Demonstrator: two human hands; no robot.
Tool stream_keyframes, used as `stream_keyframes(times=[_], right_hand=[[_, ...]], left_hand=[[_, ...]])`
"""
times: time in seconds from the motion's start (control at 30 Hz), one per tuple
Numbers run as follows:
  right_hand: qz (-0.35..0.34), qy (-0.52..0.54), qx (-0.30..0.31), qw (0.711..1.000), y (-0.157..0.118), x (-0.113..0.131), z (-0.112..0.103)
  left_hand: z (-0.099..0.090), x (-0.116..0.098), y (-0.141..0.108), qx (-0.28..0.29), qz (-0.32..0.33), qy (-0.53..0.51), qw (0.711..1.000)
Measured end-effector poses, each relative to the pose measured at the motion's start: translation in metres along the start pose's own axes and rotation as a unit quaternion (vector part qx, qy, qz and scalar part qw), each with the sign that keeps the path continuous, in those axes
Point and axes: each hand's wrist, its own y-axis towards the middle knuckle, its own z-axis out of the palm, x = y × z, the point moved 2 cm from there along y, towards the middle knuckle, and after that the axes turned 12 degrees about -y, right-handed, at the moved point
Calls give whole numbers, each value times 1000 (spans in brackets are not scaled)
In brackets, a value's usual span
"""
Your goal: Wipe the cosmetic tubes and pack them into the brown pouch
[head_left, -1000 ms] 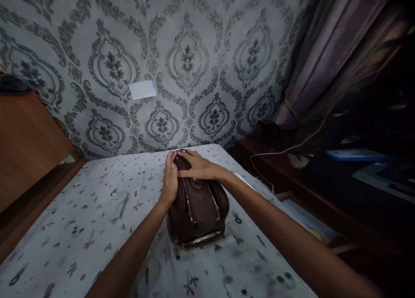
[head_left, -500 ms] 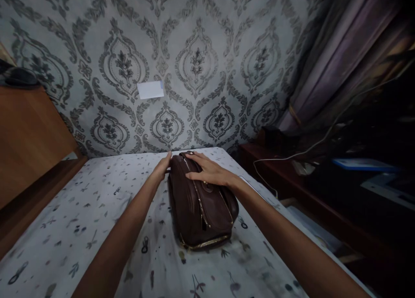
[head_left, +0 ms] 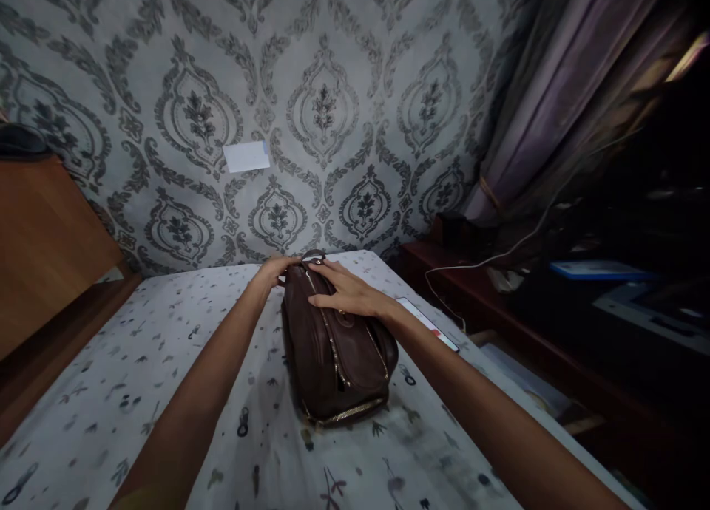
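Observation:
A small brown leather backpack (head_left: 316, 347) with gold zips lies on the patterned sheet, its looped end away from me. At its far left corner, my left hand (head_left: 270, 273) has its fingers closed over the edge beside the loop; part of the grip is hidden. My right hand (head_left: 349, 290) rests on the upper face of the backpack, thumb and fingers spread apart. A phone (head_left: 427, 324) with a lit screen lies on the sheet, partly behind my right forearm.
The bed (head_left: 188, 392) meets a damask-papered wall (head_left: 310, 74) bearing a white card (head_left: 247, 157). A wooden cabinet (head_left: 49, 236) stands left. On the right are a dark red table (head_left: 438, 273), a white cable (head_left: 488, 261), a blue-edged object (head_left: 599, 270) and a curtain (head_left: 549, 111).
My left hand has moved from beside the far edge of the backpack onto that edge, near the loop. My right hand stays on the backpack. The view has shifted slightly, showing more of the phone.

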Motion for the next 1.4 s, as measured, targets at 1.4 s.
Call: stream_keyframes(times=[1.4], right_hand=[[-51,6,-73,996,-2,-4,2]], left_hand=[[20,-18,-15,-62,23,70,995]])
